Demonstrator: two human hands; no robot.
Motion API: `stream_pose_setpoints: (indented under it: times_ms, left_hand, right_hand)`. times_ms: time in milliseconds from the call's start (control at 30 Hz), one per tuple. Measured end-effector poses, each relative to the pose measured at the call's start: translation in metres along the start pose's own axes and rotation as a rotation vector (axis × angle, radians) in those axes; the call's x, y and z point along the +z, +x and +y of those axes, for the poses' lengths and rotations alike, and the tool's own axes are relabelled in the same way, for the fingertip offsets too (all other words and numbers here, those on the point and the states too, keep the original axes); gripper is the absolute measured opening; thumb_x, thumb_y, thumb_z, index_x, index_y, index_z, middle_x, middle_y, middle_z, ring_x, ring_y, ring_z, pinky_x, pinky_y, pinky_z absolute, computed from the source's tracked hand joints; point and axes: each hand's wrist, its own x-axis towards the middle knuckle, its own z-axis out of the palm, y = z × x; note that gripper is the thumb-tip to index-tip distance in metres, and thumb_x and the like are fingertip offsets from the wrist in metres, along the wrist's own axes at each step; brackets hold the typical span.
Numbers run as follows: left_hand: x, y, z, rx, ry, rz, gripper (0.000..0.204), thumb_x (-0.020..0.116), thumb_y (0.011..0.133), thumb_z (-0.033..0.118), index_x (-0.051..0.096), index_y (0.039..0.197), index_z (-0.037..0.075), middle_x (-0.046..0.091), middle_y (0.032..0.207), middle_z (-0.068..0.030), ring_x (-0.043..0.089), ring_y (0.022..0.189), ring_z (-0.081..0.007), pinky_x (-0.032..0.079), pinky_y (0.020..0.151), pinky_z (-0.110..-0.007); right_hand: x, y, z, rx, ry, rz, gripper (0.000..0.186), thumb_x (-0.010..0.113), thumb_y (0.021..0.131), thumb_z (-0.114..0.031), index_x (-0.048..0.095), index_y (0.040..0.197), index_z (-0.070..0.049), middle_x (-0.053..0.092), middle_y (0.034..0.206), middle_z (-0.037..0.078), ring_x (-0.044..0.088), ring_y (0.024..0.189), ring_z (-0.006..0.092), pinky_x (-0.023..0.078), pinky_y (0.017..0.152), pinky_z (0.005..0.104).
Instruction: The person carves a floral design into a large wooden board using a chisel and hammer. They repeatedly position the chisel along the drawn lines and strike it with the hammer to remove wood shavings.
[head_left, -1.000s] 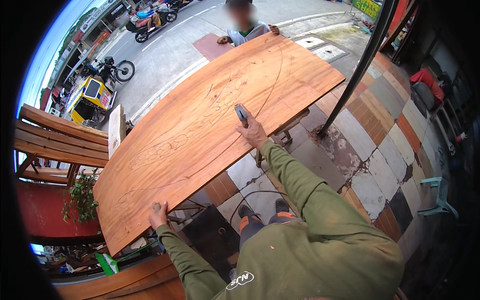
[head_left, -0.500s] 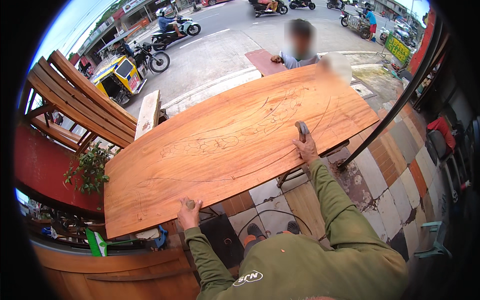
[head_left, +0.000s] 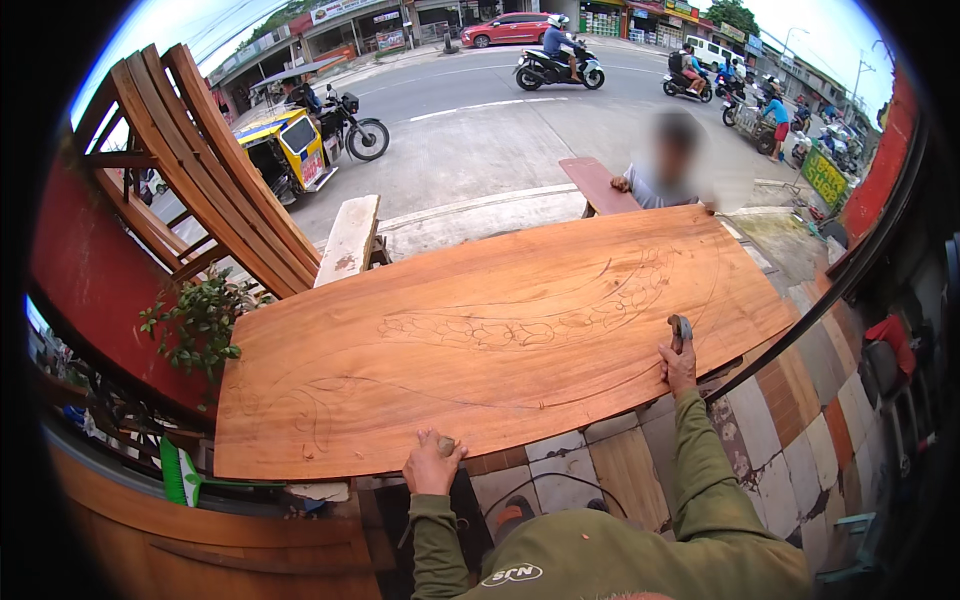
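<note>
A brown wooden board (head_left: 480,375) bearing curved lines lies flat, a grey-tipped tool (head_left: 682,327) near its right end.

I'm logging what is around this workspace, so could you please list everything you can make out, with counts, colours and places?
Wooden panel: one, orange-brown, centre
Plank: one, whitish, behind panel
Board: one, reddish, beyond panel
Plant: one, green, left
Wooden slats: several, brown, upper left
Broom: one, green-white, lower left
Sidecar: one, yellow-blue, upper left
Motorcycles: several, mostly dark, top
Car: one, red, top centre
Van: one, white, upper right
Sign: one, yellow-green, upper right
Cloth: one, red, right
Floor tiles: many, mixed colours, lower right
Co-worker: one, pale-shirted, behind panel
Rounded object: one, grey-brown, kind unclear, right of centre
Small piece: one, brownish, lower centre
Sleeves: two, olive green, bottom
Left hand: one, bare, holding small piece
Right hand: one, bare, holding rounded object
</note>
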Motion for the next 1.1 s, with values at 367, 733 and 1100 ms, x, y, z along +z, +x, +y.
stream_pose_setpoints:
  times_ms: [367, 733, 1100]
  left_hand:
    - [0.008, 0.009, 0.011, 0.101, 0.129, 0.035, 0.089, 0.083, 0.083, 0.06, 0.063, 0.134, -0.01, 0.068, 0.128, -0.038, 0.076, 0.102, -0.044, 0.062, 0.085, -0.049]
    - [0.008, 0.017, 0.024, -0.028, 0.131, -0.014, 0.082, 0.088, 0.078, 0.059, 0.068, 0.124, -0.006, 0.072, 0.121, -0.0308, 0.075, 0.105, -0.0414, 0.061, 0.088, -0.048]
    - [-0.014, 0.021, 0.048, -0.193, 0.156, -0.155, 0.069, 0.092, 0.075, 0.057, 0.074, 0.113, 0.002, 0.072, 0.122, -0.0208, 0.074, 0.109, -0.0362, 0.061, 0.089, -0.047]
  right_hand:
    - [0.0, 0.003, 0.003, -0.002, -0.043, 0.025, 0.023, 0.069, 0.098, -0.01, 0.049, 0.109, -0.012, 0.048, 0.075, -0.001, 0.048, 0.053, 0.0091, 0.044, 0.041, 0.0266]
    - [-0.008, 0.014, 0.01, 0.051, 0.05, -0.086, 0.068, 0.067, 0.098, -0.007, 0.042, 0.161, -0.013, 0.05, 0.078, -0.002, 0.047, 0.055, 0.0074, 0.044, 0.043, 0.0252]
    - [-0.01, 0.009, 0.006, 0.029, 0.049, -0.151, 0.071, 0.064, 0.1, -0.005, 0.038, 0.165, -0.012, 0.051, 0.082, -0.003, 0.045, 0.054, 0.0062, 0.043, 0.043, 0.0236]
